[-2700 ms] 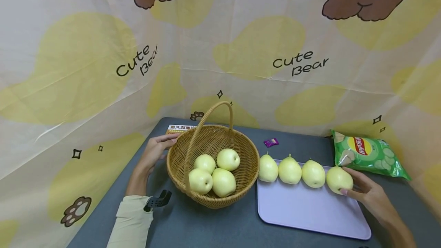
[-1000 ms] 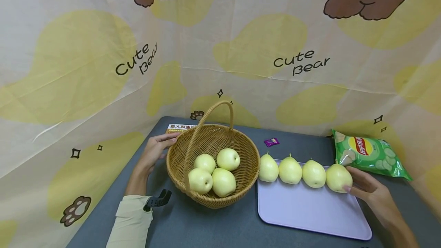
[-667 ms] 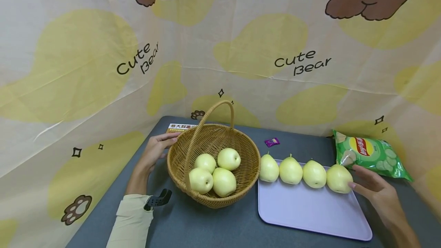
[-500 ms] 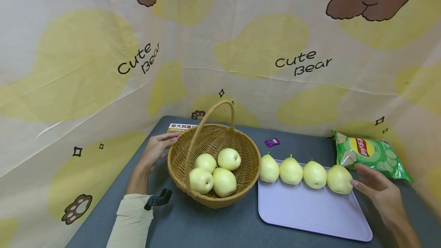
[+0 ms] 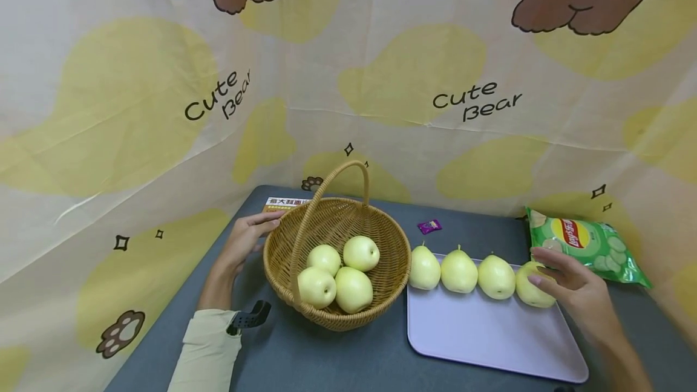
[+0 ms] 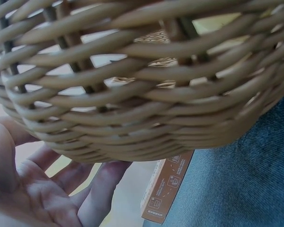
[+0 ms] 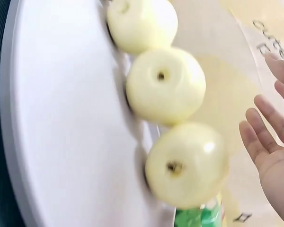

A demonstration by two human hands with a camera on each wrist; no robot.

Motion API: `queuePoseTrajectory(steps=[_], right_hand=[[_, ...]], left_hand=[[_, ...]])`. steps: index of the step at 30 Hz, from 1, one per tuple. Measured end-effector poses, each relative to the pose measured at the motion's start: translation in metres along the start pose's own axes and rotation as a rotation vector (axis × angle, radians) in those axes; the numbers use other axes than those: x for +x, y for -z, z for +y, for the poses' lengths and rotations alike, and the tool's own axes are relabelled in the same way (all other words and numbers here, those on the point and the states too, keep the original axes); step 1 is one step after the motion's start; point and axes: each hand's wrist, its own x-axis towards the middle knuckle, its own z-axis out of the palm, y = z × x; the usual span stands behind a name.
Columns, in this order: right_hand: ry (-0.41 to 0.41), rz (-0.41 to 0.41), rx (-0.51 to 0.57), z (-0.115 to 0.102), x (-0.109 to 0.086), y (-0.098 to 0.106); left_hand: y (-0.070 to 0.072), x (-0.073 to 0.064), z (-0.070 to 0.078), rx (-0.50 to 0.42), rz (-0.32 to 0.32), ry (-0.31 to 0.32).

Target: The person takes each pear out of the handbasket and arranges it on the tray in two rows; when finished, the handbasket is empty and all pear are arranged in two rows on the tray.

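Observation:
A row of several pale green pears [image 5: 458,271] lies along the far edge of a lilac tray [image 5: 490,337]. Over the rightmost pear [image 5: 530,291] hovers my right hand [image 5: 579,292], fingers spread, partly covering it in the head view. The right wrist view shows that hand [image 7: 272,146] apart from the pears, palm bare. My left hand [image 5: 245,241] touches the left side of a wicker basket [image 5: 389,241] with extended fingers. The left wrist view has these fingers [image 6: 106,187] against the weave. Several similar round, pale green fruits [image 5: 354,289] sit inside the basket.
A green chip bag [image 5: 588,244] lies behind the tray's right end. A small purple packet [image 5: 429,226] is behind the pears. Behind the basket, a printed box [image 5: 280,204] is partly hidden. The basket's tall handle [image 5: 323,189] arches upward.
My right hand has let go of the rightmost pear, drawn back to the right, then come up and left above it. The left hand and basket have stayed put.

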Motion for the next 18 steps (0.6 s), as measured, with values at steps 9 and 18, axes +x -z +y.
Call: queuePoseTrajectory(steps=[9, 18], right_hand=[[0.063, -0.113, -0.230, -0.014, 0.012, -0.031], [0.092, -0.208, -0.243, -0.023, 0.024, -0.068]], left_hand=[[0.001, 0.000, -0.001, 0.033, 0.012, 0.009], [0.000, 0.002, -0.003, 0.027, 0.004, 0.015]])
